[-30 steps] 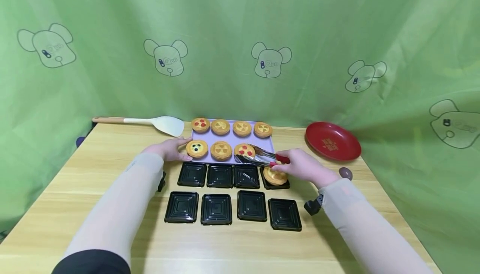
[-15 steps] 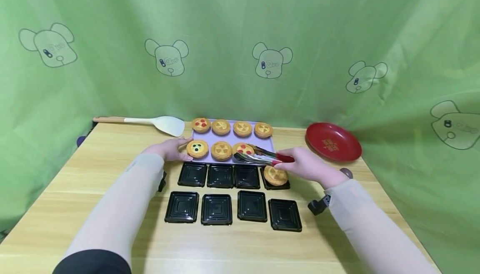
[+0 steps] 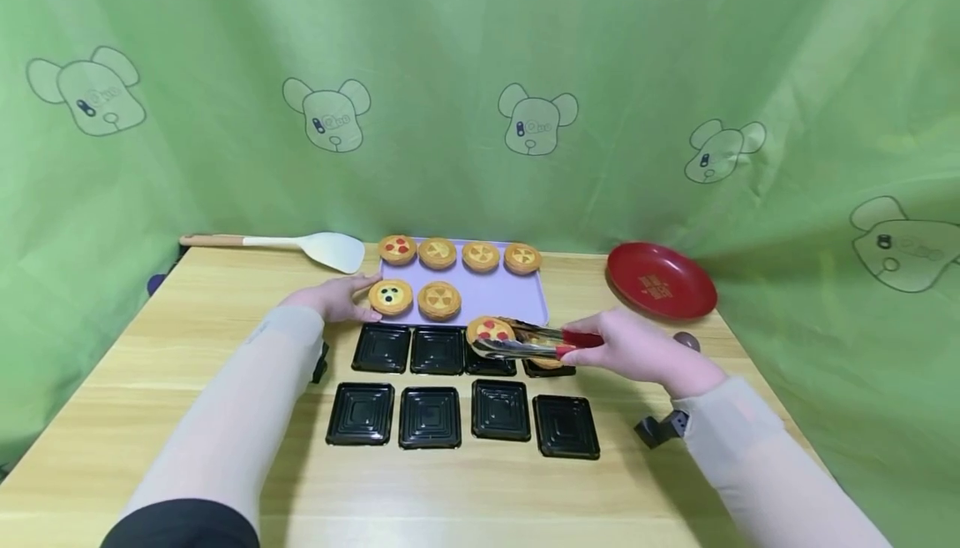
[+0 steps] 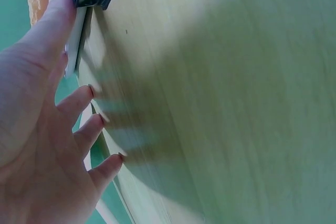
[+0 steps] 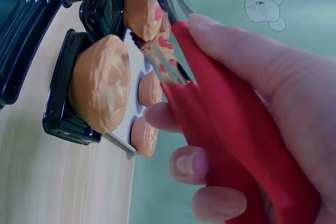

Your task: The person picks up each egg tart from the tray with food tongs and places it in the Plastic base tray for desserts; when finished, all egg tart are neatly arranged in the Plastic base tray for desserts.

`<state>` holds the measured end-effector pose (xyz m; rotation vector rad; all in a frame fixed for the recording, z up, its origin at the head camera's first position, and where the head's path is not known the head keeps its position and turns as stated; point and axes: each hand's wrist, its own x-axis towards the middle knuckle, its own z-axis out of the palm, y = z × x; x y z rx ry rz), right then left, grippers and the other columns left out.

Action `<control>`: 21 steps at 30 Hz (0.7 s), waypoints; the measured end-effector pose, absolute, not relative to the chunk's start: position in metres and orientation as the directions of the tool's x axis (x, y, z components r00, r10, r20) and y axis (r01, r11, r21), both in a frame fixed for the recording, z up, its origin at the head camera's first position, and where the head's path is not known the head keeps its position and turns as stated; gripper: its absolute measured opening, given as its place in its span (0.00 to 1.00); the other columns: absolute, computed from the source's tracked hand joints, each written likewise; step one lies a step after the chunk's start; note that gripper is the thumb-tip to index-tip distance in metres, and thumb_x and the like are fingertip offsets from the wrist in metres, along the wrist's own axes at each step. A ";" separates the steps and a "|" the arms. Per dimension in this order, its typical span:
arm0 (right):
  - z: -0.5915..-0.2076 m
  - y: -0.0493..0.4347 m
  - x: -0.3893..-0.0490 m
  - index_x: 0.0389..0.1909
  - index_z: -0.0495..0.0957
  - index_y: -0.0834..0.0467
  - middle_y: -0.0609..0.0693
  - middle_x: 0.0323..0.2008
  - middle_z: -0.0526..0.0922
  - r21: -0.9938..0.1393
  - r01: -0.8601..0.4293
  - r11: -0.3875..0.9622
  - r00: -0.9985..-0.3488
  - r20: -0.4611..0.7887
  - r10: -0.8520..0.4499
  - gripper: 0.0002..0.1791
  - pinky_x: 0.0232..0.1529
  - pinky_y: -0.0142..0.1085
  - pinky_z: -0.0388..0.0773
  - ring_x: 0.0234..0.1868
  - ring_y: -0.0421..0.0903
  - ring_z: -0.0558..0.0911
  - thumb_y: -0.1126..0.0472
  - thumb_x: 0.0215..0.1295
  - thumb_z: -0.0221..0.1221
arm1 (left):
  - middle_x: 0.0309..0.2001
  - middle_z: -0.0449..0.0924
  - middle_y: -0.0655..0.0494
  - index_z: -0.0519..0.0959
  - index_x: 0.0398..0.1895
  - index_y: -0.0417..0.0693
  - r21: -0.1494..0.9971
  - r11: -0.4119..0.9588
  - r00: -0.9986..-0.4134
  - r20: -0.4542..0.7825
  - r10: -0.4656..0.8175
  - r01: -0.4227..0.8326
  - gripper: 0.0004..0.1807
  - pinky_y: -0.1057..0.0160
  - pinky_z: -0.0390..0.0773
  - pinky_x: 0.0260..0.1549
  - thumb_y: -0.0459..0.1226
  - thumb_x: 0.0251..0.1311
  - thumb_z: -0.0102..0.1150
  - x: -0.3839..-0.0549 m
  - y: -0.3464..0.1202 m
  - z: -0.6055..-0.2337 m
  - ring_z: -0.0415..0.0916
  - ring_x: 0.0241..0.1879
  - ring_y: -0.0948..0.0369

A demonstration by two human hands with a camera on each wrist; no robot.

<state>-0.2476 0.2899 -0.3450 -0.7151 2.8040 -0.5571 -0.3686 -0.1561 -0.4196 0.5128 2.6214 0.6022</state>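
My right hand (image 3: 630, 348) grips red-handled metal tongs (image 5: 220, 114). Between their tips is a tart with red pieces (image 3: 489, 331), above a black square tray (image 3: 491, 361) in the upper row; the right wrist view cannot settle whether it touches. A plain-topped tart (image 5: 102, 85) sits in the black tray to its right, partly behind the tongs. At the left edge of the lilac baking tray (image 3: 498, 294), my left hand (image 3: 333, 298) rests with thumb and index finger touching the rim, other fingers spread (image 4: 50, 129). Beside it lies a tart with dark dots (image 3: 391, 298).
Several tarts (image 3: 437, 253) line the back of the lilac tray, with another (image 3: 439, 302) in its front row. More black trays (image 3: 430, 417) form a nearer row. A white spatula (image 3: 330, 249) lies back left, a red plate (image 3: 662, 281) back right, by the green curtain (image 3: 435, 173).
The tongs have lifted the red-topped tart off the lilac tray and brought it nearer, over the black tray in front. My right hand moved nearer and rightward; the left hand stayed.
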 end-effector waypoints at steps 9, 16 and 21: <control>-0.343 0.285 -0.246 0.55 0.81 0.64 0.50 0.45 0.86 -0.336 -0.441 0.832 -0.855 -0.125 -0.504 0.32 0.46 0.42 0.80 0.42 0.43 0.81 0.42 0.60 0.67 | 0.76 0.43 0.36 0.49 0.79 0.52 0.477 0.839 -0.854 -0.289 0.433 0.264 0.50 0.34 0.42 0.69 0.56 0.61 0.62 -0.369 -0.158 -0.423 0.42 0.73 0.37; -0.343 0.283 -0.248 0.55 0.81 0.65 0.50 0.45 0.86 -0.314 -0.447 0.837 -0.853 -0.133 -0.505 0.32 0.42 0.40 0.79 0.37 0.42 0.79 0.43 0.60 0.68 | 0.76 0.43 0.36 0.49 0.79 0.51 0.476 0.837 -0.852 -0.284 0.439 0.272 0.49 0.34 0.42 0.68 0.56 0.62 0.62 -0.369 -0.157 -0.422 0.42 0.73 0.36; -0.342 0.283 -0.247 0.55 0.81 0.64 0.52 0.46 0.85 -0.343 -0.427 0.836 -0.858 -0.138 -0.495 0.32 0.45 0.42 0.80 0.40 0.44 0.80 0.44 0.58 0.69 | 0.76 0.42 0.37 0.48 0.79 0.51 0.471 0.841 -0.854 -0.289 0.433 0.267 0.48 0.34 0.42 0.68 0.55 0.63 0.61 -0.369 -0.157 -0.422 0.42 0.73 0.36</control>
